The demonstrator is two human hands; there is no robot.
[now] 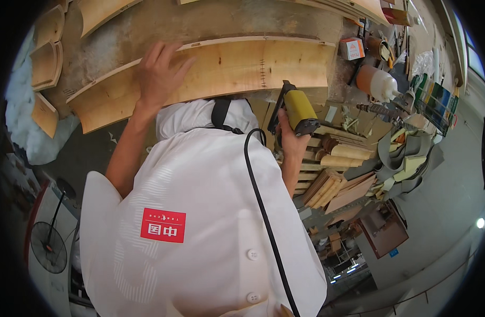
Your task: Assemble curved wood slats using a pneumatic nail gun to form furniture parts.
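Observation:
A long, curved plywood panel (221, 68) lies across the workbench in front of me, with a row of dark marks toward its right end. Over the panel's left part is my left hand (160, 74), its fingers spread and reaching past the far edge; whether it touches the wood I cannot tell. My right hand (292, 138) grips the handle of a yellow and black staple gun (300, 108). The tool's black nose is beside the panel's near edge, toward the right end.
A glue bottle (373, 83), a small orange and white box (352, 49) and a tin (378, 48) stand at the right. Below them are stacked wood pieces (327, 187). More curved panels (47, 66) lie at the far left. A black cord (261, 206) runs down my front.

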